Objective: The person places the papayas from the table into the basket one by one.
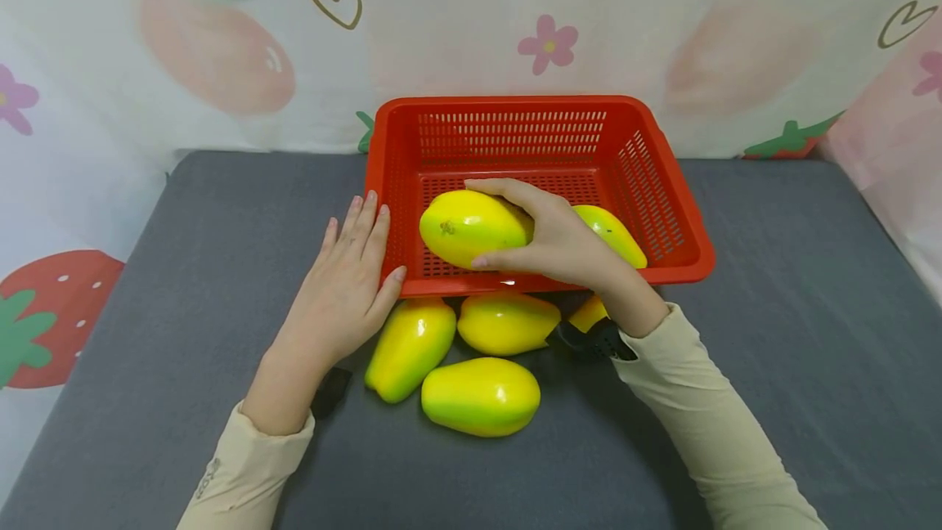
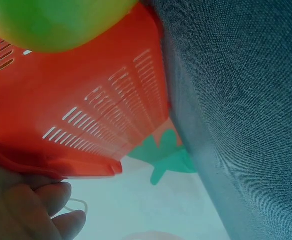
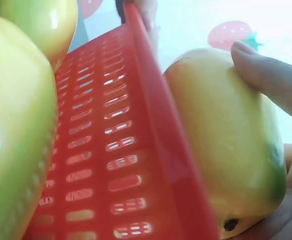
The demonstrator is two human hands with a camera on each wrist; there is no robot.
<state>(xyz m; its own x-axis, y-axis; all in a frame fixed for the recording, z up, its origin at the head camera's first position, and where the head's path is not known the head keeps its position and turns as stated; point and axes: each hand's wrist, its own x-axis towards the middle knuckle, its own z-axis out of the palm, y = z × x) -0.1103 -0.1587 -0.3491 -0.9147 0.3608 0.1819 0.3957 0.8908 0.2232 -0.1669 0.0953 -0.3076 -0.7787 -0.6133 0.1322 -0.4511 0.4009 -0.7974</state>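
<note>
Over the near part of a red basket (image 1: 508,106), our right hand (image 1: 570,240) grips a big yellow fruit (image 1: 467,227). Its fingers (image 1: 504,186) bend around the far side, and its thumb presses the near side. We cannot tell if this fruit touches the bottom of the basket. Our left hand (image 1: 342,293) has straight fingers that touch the left wall of the basket, with the thumb by the near corner.

Beside our right hand, a second fruit (image 1: 614,237) lies inside the basket, and our hand hides part of it. In front of the basket, more fruits lie on the grey surface (image 1: 184,309). A slanted fruit (image 1: 412,350) is near our left thumb, and a sideways fruit (image 1: 508,324) is just beside it. The closest fruit (image 1: 482,397) lies nearer to us. A half-hidden fruit (image 1: 591,313) peeks out by our right wrist, next to a black thing (image 1: 599,340). We wear cream sleeves (image 1: 257,456). Behind the basket hangs a white cloth (image 1: 441,23) with pink flowers, hearts and red fruit pictures.
</note>
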